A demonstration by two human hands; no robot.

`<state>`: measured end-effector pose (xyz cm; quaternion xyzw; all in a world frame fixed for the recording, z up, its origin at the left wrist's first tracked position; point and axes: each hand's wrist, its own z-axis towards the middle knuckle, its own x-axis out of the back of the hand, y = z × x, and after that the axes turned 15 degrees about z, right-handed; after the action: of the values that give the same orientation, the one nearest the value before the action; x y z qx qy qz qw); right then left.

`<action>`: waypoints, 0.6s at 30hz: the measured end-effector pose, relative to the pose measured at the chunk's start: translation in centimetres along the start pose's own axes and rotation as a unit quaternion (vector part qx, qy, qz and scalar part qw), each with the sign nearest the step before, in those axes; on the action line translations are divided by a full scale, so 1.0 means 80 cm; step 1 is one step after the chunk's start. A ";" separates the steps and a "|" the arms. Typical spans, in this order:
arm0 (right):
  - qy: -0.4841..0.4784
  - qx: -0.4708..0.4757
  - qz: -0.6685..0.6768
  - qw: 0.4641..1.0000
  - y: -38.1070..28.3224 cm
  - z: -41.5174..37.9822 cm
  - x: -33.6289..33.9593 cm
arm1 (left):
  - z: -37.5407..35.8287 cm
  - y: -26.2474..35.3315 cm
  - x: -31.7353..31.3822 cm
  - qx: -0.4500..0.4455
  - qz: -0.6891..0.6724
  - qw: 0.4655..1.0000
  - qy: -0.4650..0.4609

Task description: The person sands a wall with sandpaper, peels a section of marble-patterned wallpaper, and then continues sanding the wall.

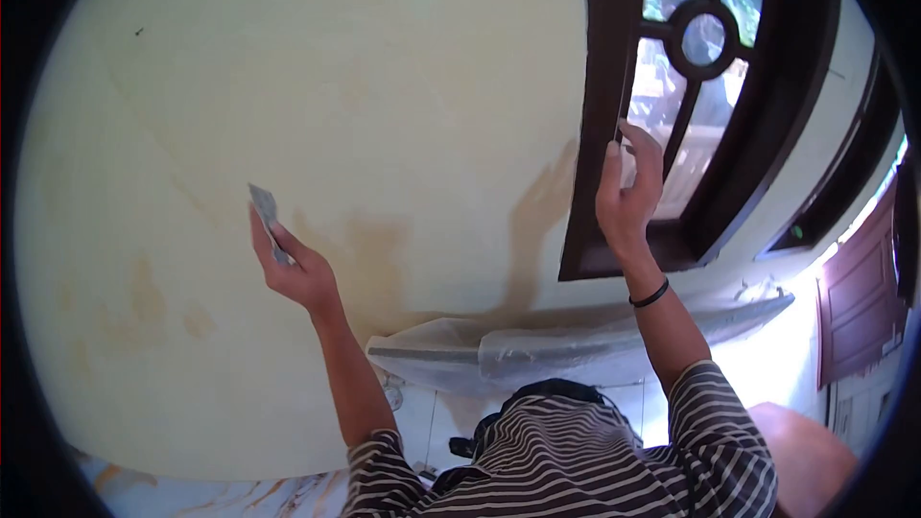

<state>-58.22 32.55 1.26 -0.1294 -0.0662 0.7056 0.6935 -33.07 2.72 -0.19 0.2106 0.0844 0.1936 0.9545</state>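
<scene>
My left hand [295,273] is raised in front of a cream wall [384,67], closed on a thin, flat grey piece [262,208]. That piece sticks up between thumb and fingers, its upper corner pointed; its exact kind I cannot tell. My right hand [633,190] is up before the dark brown window frame [602,86], with a black band on the wrist. Its fingers are bent and apart from the thumb, light showing through the gap. Both arms cast shadows on the wall between them.
Along the wall's foot lies a long object under clear plastic sheeting [537,350]. Brownish patches [144,297] mark the lower left wall. White floor tiles [417,412] and a marbled surface [240,499] show below. A reddish-brown door [859,278] stands at far right.
</scene>
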 end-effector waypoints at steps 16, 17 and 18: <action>-0.185 0.274 -0.173 0.928 0.110 0.046 -0.088 | 0.079 0.269 -0.238 -0.282 -0.043 0.958 0.020; -0.189 0.274 -0.171 0.927 0.109 0.047 -0.086 | 0.060 0.274 -0.247 -0.286 -0.023 0.958 0.013; -0.191 0.272 -0.170 0.927 0.107 0.047 -0.085 | 0.041 0.279 -0.254 -0.292 -0.004 0.956 0.005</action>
<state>-67.46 25.86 3.12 0.2151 -0.0237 0.5790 0.7861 -58.24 11.97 14.09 -0.0786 0.0297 0.2068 0.9748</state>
